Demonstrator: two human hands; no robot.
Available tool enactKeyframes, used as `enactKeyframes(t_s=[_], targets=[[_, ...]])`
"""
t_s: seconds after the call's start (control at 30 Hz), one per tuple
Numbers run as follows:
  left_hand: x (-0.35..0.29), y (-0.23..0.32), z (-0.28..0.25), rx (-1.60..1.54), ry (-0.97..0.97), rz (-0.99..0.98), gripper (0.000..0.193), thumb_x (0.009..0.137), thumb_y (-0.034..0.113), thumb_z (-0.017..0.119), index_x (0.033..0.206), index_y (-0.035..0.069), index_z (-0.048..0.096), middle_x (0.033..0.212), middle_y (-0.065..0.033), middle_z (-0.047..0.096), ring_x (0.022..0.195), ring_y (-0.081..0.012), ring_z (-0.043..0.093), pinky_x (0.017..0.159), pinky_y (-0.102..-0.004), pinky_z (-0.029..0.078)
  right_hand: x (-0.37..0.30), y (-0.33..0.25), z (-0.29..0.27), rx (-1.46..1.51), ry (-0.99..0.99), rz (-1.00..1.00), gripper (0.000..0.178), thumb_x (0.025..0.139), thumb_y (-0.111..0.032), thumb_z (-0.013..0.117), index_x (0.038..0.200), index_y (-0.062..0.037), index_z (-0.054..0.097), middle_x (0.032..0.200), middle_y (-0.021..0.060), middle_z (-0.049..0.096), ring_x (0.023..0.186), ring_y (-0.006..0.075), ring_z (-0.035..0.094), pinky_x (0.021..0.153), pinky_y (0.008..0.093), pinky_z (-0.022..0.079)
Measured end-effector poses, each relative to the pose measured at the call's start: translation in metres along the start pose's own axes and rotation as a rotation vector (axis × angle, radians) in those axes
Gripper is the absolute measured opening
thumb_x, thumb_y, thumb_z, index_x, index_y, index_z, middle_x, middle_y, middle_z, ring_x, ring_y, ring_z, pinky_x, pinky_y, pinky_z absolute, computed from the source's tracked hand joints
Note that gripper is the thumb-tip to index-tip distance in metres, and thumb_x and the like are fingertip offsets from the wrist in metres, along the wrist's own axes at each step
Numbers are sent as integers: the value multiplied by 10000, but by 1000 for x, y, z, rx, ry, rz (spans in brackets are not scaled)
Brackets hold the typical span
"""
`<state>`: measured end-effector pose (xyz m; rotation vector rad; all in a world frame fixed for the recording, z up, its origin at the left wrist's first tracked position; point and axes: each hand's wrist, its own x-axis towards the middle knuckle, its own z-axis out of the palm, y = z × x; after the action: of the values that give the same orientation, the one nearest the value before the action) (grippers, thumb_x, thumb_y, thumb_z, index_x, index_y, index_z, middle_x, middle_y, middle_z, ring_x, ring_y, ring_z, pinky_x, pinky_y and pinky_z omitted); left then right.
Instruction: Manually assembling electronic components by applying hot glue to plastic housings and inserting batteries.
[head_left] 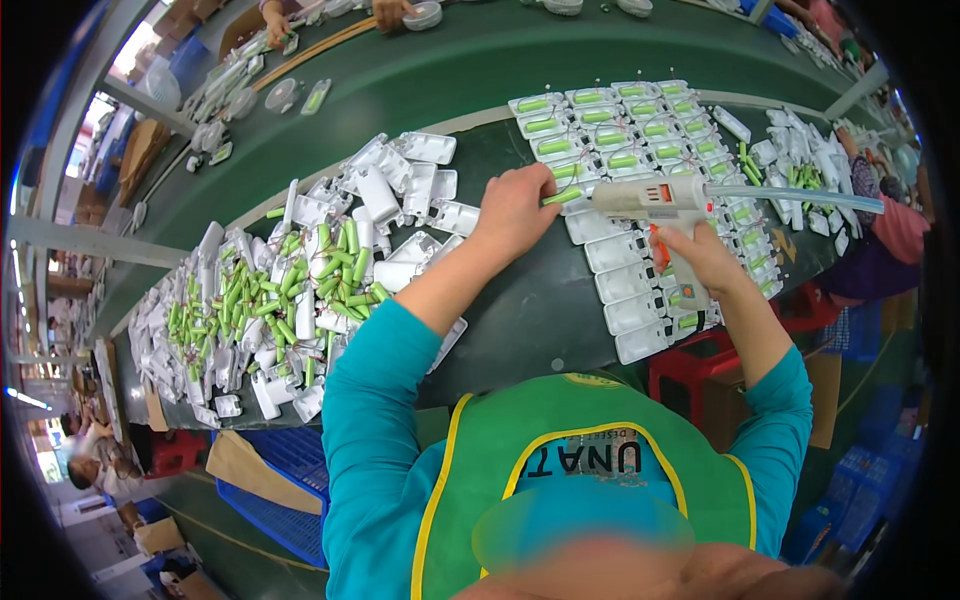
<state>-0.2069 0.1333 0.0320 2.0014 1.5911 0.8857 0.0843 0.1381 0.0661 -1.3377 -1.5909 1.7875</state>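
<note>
The glue gun [645, 197] is off-white with an orange-red trigger [659, 249], gripped in the right hand [705, 260]. It lies level above the casings [620, 254], nozzle to the left, a long translucent glue stick [800, 196] jutting from its rear. Just off the nozzle sits a slim, bright green cell [563, 196] — slightly tilted, its near end at the left hand's [513, 213] fingers; whether nozzle and cell touch is unclear.

Strip lights [28, 399] glow left; a red stool [690, 362] stands right.
</note>
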Motion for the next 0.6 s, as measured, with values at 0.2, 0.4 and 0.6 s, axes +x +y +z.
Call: enactKeyframes(t_s=[0.2, 0.4, 0.6], targets=[[18, -6, 48, 164, 64, 94, 189, 717, 144, 739, 833, 96, 597, 801, -64, 633, 825, -280, 585, 752, -420, 417, -10, -4, -6, 110, 22, 33, 341, 930, -317, 564, 1108, -26, 554, 932, 72, 652, 859, 155, 629, 651, 293, 493], [17, -12, 62, 284, 108, 143, 183, 703, 161, 743, 820, 123, 607, 906, -27, 600, 949, -258, 539, 793, -407, 388, -13, 7, -14, 116, 15, 1, 375, 938, -353, 551, 1144, -39, 548, 977, 70, 656, 921, 147, 623, 653, 288, 495], [18, -18, 63, 274, 189, 180, 148, 682, 149, 746, 755, 126, 620, 969, -14, 579, 981, -249, 525, 812, -407, 388, -10, 2, -7, 86, 24, -37, 360, 932, -354, 553, 1105, -39, 563, 921, 59, 642, 842, 131, 598, 672, 291, 483]])
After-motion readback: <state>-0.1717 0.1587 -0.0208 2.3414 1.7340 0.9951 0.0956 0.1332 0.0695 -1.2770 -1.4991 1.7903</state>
